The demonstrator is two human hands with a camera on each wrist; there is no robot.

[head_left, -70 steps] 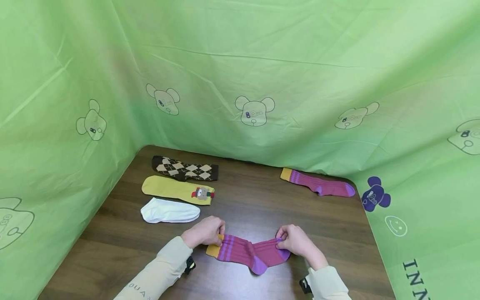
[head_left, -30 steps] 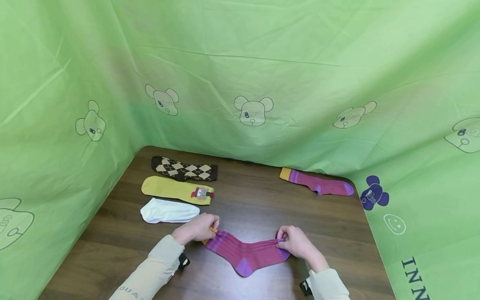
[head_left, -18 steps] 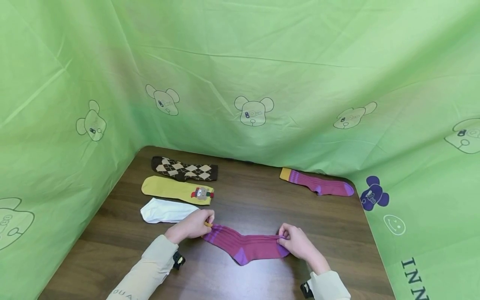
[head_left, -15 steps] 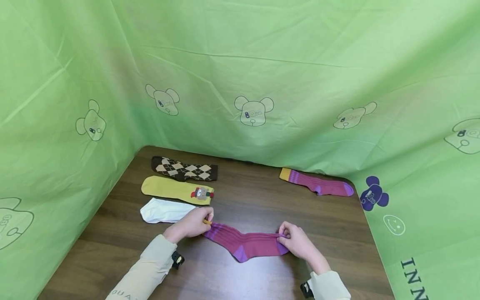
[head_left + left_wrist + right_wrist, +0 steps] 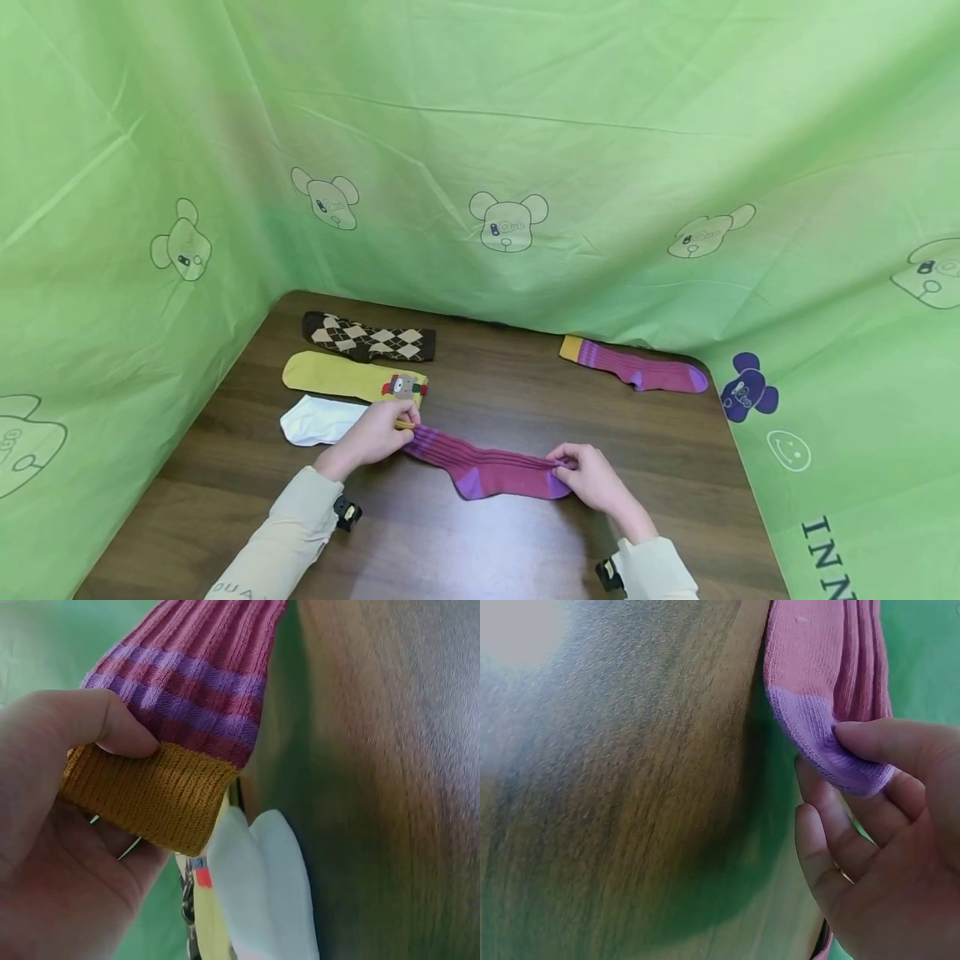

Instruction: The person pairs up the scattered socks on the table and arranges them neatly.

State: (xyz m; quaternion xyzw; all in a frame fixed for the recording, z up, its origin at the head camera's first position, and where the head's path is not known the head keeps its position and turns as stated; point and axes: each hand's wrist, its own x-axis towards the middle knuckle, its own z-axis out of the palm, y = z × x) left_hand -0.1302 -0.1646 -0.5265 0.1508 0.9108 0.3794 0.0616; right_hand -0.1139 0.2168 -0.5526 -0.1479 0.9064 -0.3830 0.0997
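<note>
A magenta ribbed sock (image 5: 487, 468) with a mustard cuff, purple stripes and purple heel and toe stretches between both hands. My left hand (image 5: 377, 431) pinches its cuff, thumb on top, as the left wrist view shows closely. At the other end my right hand (image 5: 592, 477) pinches the purple toe (image 5: 829, 750) between thumb and fingers. Just behind the left hand lies a white sock (image 5: 322, 419), partly covered by that hand. In the left wrist view the white sock (image 5: 262, 885) appears below the cuff.
Beyond the white sock lie a yellow sock (image 5: 330, 375) with a bear patch and a brown argyle sock (image 5: 367, 337). A matching magenta sock (image 5: 630, 367) rests at the table's back right. Green printed cloth (image 5: 510, 125) hangs around the wooden table (image 5: 480, 567).
The left hand has moved left and away from the body, drawing the folded sock out to its length. Recently the sock has shifted farther back; the right hand keeps its pinch on the toe.
</note>
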